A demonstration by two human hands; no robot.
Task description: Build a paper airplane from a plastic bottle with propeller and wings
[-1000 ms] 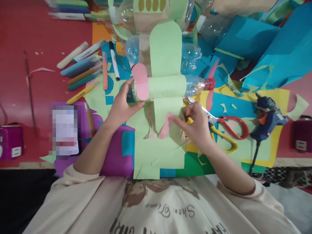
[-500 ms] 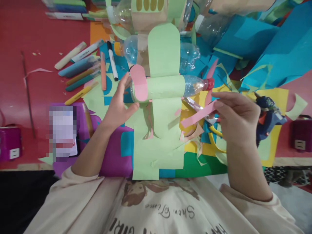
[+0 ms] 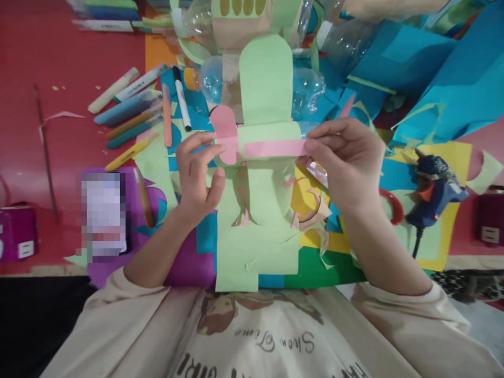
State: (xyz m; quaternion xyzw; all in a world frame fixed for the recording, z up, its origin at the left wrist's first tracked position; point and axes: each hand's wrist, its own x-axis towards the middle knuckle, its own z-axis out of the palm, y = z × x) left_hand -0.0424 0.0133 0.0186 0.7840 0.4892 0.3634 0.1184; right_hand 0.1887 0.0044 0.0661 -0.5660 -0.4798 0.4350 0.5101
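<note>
My right hand point(image 3: 346, 163) pinches one end of a pink paper strip point(image 3: 273, 148) between thumb and fingers. The strip lies level across the front of a plastic bottle wrapped in light green paper point(image 3: 270, 131). A rounded pink paper piece point(image 3: 227, 128) sits at the bottle's left end. My left hand point(image 3: 200, 173) is by that end, its thumb and fingers apart, fingertips near the pink piece. Long green paper wings point(image 3: 265, 79) stretch above and below the bottle. The bottle's red cap is hidden behind my right hand.
Markers point(image 3: 129, 113) lie at the left, above a phone point(image 3: 104, 210). A blue glue gun point(image 3: 435, 194) rests on yellow paper at the right. Red-handled scissors point(image 3: 394, 206) are partly behind my right arm. Another bottle with an orange cap point(image 3: 191, 79) lies farther back among blue paper sheets point(image 3: 401, 68).
My right hand has moved left with the pink strip, bringing it from a slant beside the bottle to level across it. My left hand has shifted slightly down, its fingers more bent.
</note>
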